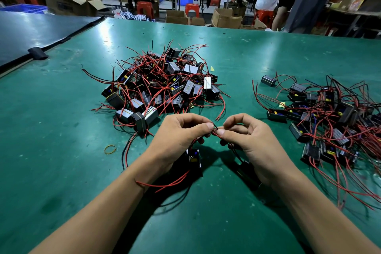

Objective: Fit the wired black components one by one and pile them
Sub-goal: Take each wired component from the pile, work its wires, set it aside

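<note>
Ahead lies wired heap [160, 80], rightward second pile [325, 117], leftward rubber band [110, 149].

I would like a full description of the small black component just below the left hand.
The black component is a small box-shaped housing, plastic by its look, its open face turned toward the camera, showing a blue and a yellow part inside. Red wires leave it: one loops toward the left forearm, others rise to the left hand, which pinches them beside the wire ends pinched by the right hand. It lies low over the green table; whether it rests there or hangs, I cannot tell.
</note>
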### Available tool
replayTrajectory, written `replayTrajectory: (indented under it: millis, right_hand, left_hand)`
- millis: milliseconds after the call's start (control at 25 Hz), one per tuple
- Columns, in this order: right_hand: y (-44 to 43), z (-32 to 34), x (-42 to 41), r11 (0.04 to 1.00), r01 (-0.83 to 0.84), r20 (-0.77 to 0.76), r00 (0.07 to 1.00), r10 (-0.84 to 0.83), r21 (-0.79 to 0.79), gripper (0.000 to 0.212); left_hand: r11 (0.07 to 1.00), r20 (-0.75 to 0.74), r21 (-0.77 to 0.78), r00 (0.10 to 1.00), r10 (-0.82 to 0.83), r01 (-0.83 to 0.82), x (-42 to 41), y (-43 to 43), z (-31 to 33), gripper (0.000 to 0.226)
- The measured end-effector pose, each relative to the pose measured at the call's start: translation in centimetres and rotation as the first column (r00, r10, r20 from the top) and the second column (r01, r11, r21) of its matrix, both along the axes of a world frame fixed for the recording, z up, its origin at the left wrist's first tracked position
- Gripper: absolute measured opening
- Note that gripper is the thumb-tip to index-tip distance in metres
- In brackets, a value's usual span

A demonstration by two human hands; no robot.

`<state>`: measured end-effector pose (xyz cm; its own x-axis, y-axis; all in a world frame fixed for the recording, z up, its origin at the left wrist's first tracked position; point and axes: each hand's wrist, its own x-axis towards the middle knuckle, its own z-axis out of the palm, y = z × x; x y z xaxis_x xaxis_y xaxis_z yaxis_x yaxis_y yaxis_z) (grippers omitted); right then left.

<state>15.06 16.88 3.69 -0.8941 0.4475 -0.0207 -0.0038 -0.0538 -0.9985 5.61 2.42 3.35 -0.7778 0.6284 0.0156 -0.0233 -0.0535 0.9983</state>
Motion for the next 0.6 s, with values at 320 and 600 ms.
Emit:
replayTrajectory:
  millis: [320,600]
  right_hand:
    - [-0.09,0.14,0.18,1.0,-0.005,-0.03,1.0,0.006,0.012,0.019]
    - [0.02,-0.12,0.22,0.997,-0.017,-0.029,0.999,0.019,0.069,0.019]
  left_hand:
    - [1.0,0.011,0.001,1.0,-0.012,0.012,-0.04,-0.09,0.04,0.003]
    - [1.0,0.024,0.025,1.0,-0.004,0.004,-0.07,0.12,0.05,0.003]
